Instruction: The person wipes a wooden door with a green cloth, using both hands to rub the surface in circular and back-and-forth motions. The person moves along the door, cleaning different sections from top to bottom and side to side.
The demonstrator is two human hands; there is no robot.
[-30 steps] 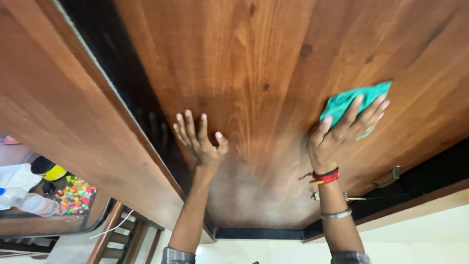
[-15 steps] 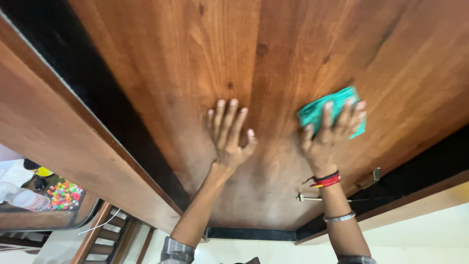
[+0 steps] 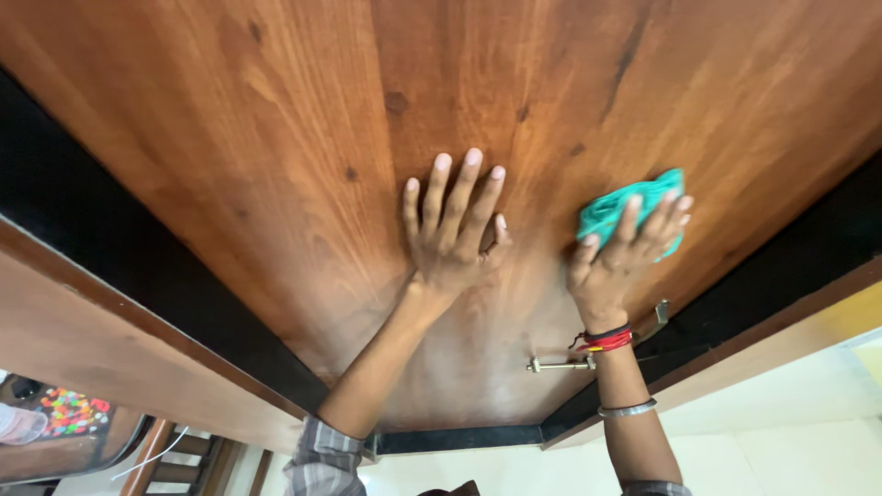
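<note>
- Brown wood filled nearly the whole frame: a large wooden door panel (image 3: 303,138), seen from close below, with a dark gap along its left edge and another at the right.
- At the centre of the frame, the left hand (image 3: 455,234) lay flat on the panel, its fingers (image 3: 439,188) spread apart and holding nothing.
- Just to the right, the right hand (image 3: 620,257) pressed a green cloth (image 3: 614,209) against the wood, fingers slightly spread over the bunched fabric rather than closed around it.
- Red threads and a metal bangle (image 3: 627,409) sat on the right wrist and forearm; a metal latch bolt (image 3: 559,366) stuck out from the panel just below the wrist, at lower centre.
- At the lower left corner, a worktop (image 3: 64,450) carried small coloured pieces, well apart from the hands.
- Judged risks: the cloth was pinned only by flat pressure, so a lighter push could have let it slide out and drop; a downward stroke could have snagged the threads or the cloth on the bolt; leaning on the flat left hand could have swung the panel if it was unlatched.
</note>
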